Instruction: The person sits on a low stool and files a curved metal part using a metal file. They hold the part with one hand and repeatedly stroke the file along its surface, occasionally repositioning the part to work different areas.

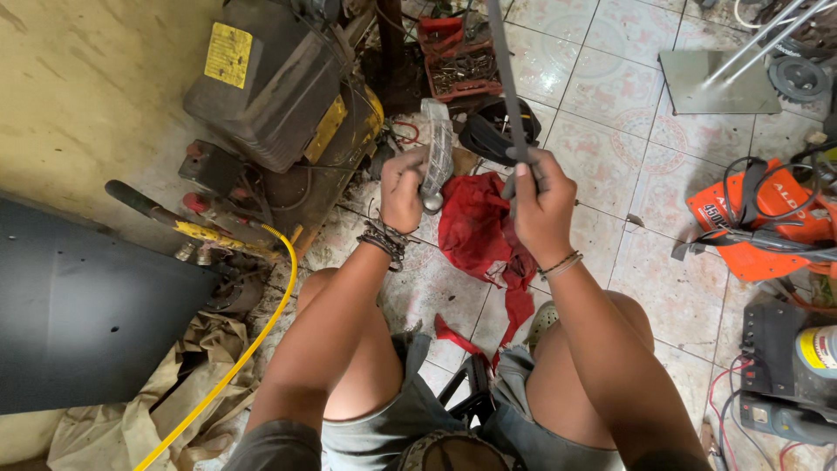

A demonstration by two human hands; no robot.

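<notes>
left hand (403, 187) grips grey metal part (436, 155) | right hand (542, 205) grips long metal file (507, 78) | red rag (478, 228) on tiled floor (645, 166) below

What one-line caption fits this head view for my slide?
Seated over a tiled floor, left hand grips a grey metal part, right hand a long file, above a red rag.

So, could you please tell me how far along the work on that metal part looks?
Done: nothing visibly finished. In hand: the left hand grips a grey metal part, while the right hand holds a long file upright, apart from the part. Left: any filing itself; the red rag lies on the tiled floor below.
</notes>
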